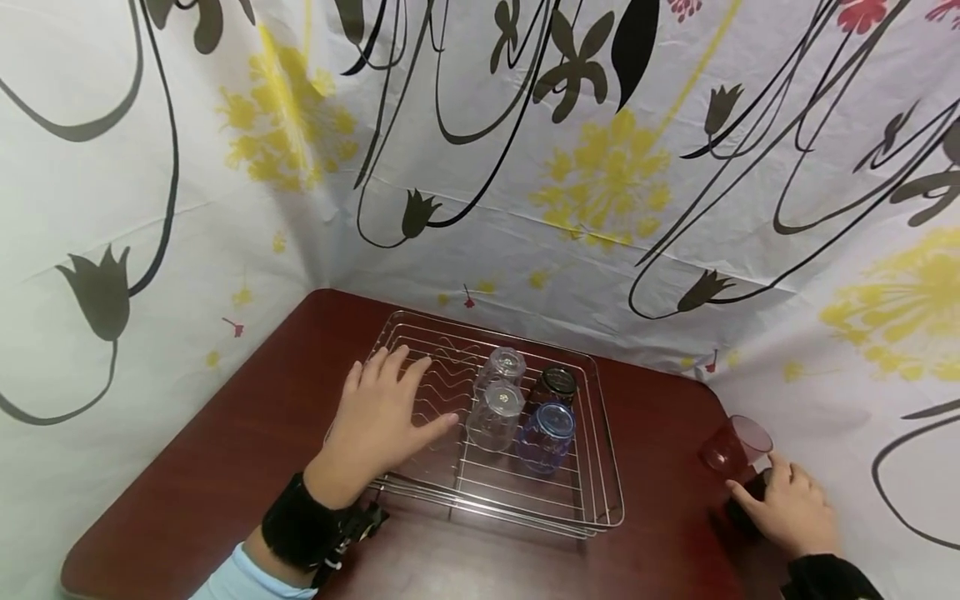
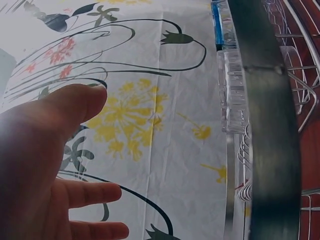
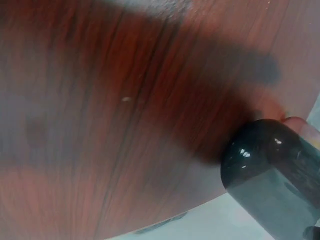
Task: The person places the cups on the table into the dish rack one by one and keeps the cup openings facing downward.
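Note:
My left hand is spread with straight fingers over the left part of a wire rack. The thumb and fingers also show in the left wrist view, holding nothing. Upside down on the rack's right half stand two clear glasses, a dark glass and a blue glass. At the table's right side my right hand grips another dark glass, thumb on one side and fingers on the other. Just beyond that hand stands a red glass, its mouth up.
The rack sits on a dark red-brown table with rounded corners. A white cloth printed with flowers hangs close along the table's back and both sides. Wavy wires fill the rack's left half.

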### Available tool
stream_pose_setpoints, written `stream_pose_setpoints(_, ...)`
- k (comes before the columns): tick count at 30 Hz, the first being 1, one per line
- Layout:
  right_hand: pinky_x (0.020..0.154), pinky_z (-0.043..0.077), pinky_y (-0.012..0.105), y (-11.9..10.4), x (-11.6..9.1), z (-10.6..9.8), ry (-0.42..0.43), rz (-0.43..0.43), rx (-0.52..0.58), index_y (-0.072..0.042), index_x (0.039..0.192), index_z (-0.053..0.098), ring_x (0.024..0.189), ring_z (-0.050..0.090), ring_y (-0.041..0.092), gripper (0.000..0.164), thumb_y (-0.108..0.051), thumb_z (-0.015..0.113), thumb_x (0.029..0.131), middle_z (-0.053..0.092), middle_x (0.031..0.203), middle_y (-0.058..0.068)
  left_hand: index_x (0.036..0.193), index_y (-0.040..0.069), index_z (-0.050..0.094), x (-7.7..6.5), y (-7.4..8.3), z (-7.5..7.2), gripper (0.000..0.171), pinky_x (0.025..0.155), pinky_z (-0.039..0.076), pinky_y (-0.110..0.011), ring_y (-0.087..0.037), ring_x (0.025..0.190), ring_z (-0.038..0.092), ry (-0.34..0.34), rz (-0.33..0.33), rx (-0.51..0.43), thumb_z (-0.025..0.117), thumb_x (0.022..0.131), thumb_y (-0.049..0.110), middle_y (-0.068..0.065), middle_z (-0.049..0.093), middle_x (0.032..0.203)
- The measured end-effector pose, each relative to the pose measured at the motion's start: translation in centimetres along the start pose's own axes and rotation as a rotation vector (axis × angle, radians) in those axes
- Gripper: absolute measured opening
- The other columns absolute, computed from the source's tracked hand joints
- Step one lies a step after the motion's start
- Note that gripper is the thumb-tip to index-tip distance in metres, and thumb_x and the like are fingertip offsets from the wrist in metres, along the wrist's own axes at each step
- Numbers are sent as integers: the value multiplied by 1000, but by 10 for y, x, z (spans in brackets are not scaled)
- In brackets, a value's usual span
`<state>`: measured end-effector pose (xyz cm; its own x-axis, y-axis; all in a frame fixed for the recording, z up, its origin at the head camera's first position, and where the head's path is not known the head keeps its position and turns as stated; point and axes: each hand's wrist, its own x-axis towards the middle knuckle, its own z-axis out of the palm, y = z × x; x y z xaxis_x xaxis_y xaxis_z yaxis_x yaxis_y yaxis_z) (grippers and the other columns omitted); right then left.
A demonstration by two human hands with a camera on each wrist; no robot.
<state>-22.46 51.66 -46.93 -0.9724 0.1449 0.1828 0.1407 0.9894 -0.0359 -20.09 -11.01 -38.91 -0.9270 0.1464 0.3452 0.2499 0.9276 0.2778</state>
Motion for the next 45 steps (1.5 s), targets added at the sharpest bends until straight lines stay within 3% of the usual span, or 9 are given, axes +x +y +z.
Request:
stream_pose_setpoints(9,82,34,77,5,1,-1,-74,-12,51,13,147,27,108,32,69,97,-68,44,96,31,127,49,149,18,47,3,-2,3,90,116,23,-67,-42,145,33,-15,11,-5,57,82,78,-17,39,157)
stream_pose_setpoints(18,88,28,71,2,-1,7,65,-103,85,12,135,41,102,34,71,63,-42,48,104,37,119,53,149,18,48,5,-3,7,89,116,24,-66,-41,144,35,-53,21,10,58,82,78,-17,41,155)
stream_pose_setpoints(29,86,30,71,-8,-1,-6,64,-134,73,10,131,44,101,35,69,59,-42,50,103,39,118,50,147,17,49,10,0,0,87,115,26,-66,-40,142,37,-53,58,17,55,84,77,-16,43,154)
stream_pose_setpoints(35,85,33,72,-27,4,-29,65,-207,21,8,129,48,101,39,64,57,-43,52,103,43,119,47,147,16,50,16,2,-7,85,115,25,-65,-38,142,38,-71,48,-8,57,86,74,-16,45,153)
stream_pose_setpoints(41,83,34,73,-58,4,-47,112,-241,42,1,135,48,106,38,63,55,-43,53,102,44,124,42,149,14,47,26,7,-11,84,117,25,-63,-37,142,39,-45,72,-19,60,86,70,-15,46,152)
stream_pose_setpoints(45,85,34,73,-82,6,-60,117,-266,61,0,133,51,108,39,62,52,-43,53,103,46,126,39,150,15,45,33,11,-11,86,118,23,-61,-37,143,37,-62,78,-5,59,86,72,-14,44,153)
